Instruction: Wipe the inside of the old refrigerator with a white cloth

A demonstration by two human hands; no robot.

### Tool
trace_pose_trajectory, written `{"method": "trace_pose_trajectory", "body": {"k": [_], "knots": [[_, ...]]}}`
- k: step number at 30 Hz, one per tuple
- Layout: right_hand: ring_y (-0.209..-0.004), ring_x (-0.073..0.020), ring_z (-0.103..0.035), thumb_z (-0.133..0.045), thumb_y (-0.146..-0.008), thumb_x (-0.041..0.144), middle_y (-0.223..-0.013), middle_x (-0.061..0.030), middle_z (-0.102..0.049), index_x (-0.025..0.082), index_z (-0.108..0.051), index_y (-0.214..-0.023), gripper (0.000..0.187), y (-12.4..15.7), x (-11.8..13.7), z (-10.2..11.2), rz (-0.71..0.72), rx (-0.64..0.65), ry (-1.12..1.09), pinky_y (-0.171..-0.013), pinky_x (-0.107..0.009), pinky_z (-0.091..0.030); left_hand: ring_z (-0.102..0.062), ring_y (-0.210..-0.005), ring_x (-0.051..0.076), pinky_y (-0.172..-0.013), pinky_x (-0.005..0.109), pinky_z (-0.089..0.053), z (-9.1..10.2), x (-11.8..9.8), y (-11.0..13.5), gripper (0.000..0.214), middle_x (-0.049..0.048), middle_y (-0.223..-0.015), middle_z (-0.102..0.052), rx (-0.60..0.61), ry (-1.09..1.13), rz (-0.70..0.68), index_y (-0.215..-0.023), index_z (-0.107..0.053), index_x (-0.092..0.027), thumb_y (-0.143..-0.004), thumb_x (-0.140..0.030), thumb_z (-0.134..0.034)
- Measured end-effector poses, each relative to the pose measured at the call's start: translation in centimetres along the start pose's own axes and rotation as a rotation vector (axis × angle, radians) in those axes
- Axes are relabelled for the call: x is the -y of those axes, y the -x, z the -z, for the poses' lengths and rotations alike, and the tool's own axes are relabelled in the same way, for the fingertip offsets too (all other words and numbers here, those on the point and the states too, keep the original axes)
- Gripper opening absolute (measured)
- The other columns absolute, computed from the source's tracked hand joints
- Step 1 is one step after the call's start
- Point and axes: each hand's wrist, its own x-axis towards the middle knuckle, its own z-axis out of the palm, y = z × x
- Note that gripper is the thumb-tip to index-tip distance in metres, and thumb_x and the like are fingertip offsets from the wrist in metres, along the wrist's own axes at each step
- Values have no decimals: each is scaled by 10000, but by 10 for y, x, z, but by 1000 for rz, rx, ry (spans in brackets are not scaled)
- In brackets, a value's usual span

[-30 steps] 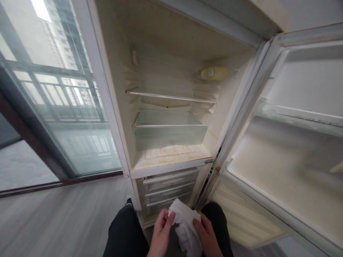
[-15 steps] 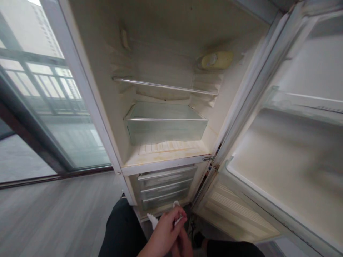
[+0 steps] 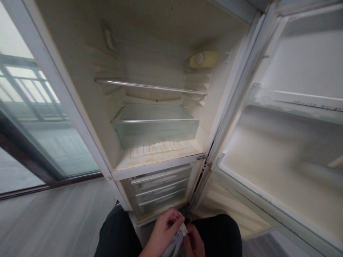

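A crumpled white cloth or tissue is bunched between my two hands, low in the view and over my lap. The fingers of my left hand are curled around its upper end. My right hand pinches its right side, partly cut off by the bottom edge. In front of me stands an old white fridge with both doors swung to the right. A clear drawer sits low in its upper compartment, above a floor with yellowish stains. Several clear freezer drawers fill the lower compartment.
A glass shelf crosses the upper compartment. A yellowish lamp housing is on its right wall. The open fridge door with clear racks takes up the right side. My knees flank my hands. To the left are a sliding glass door and grey floor.
My hands have moved from being clasped together to slightly apart, showing more of the white cloth or tissue. My right knee has come inward. The view has shifted a little to the right.
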Motion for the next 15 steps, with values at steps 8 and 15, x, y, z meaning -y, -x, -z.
{"method": "trace_pose_trajectory", "body": {"k": [8, 15], "knots": [[-574, -114, -429, -547, -872, 590, -614, 19, -485, 185, -562, -693, 442, -8, -11, -12, -75, 9, -58, -545, -211, -368, -516, -575, 123, -600, 228, -392, 18, 3, 4, 469, -18, -575, -543, -202, -87, -51, -630, -504, -193, -882, -588, -540], [-746, -186, -616, -613, -823, 540, -844, -56, -655, 184, -634, -927, 372, -34, -24, 27, -35, -338, 38, -638, -263, -490, -367, -543, 93, -553, 215, -321, 33, 8, 7, 512, -51, -536, -381, -311, -163, -91, -554, -403, -198, -840, -586, -576]]}}
